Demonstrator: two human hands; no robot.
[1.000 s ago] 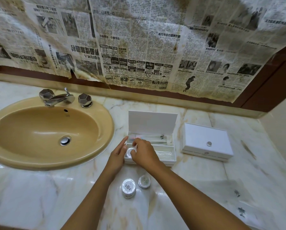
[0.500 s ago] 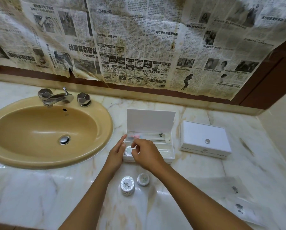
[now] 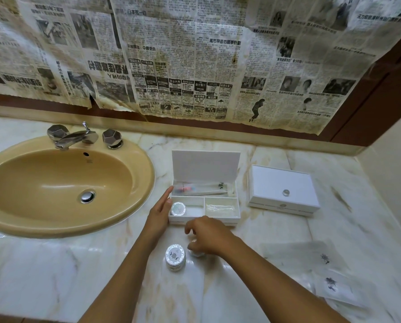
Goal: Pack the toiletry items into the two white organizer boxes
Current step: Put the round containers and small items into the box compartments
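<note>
Head view, left to right: a tan sink (image 3: pixel 62 183) is set in the marble table (image 3: pixel 55 276). The left hand (image 3: pixel 158 214), grip wide with fingers straight, rests against the left wall of the open organizer box (image 3: pixel 204 220). A round foil-wrapped item (image 3: pixel 178 209) lies in that box's front-left compartment. A stack of foil rounds (image 3: pixel 175 257) stands on the table nearer the camera. Just beside it, the right hand (image 3: pixel 208 236) curls its fingers around a small round item (image 3: pixel 196 252). Farther right sits the closed organizer box (image 3: pixel 283 191).
</note>
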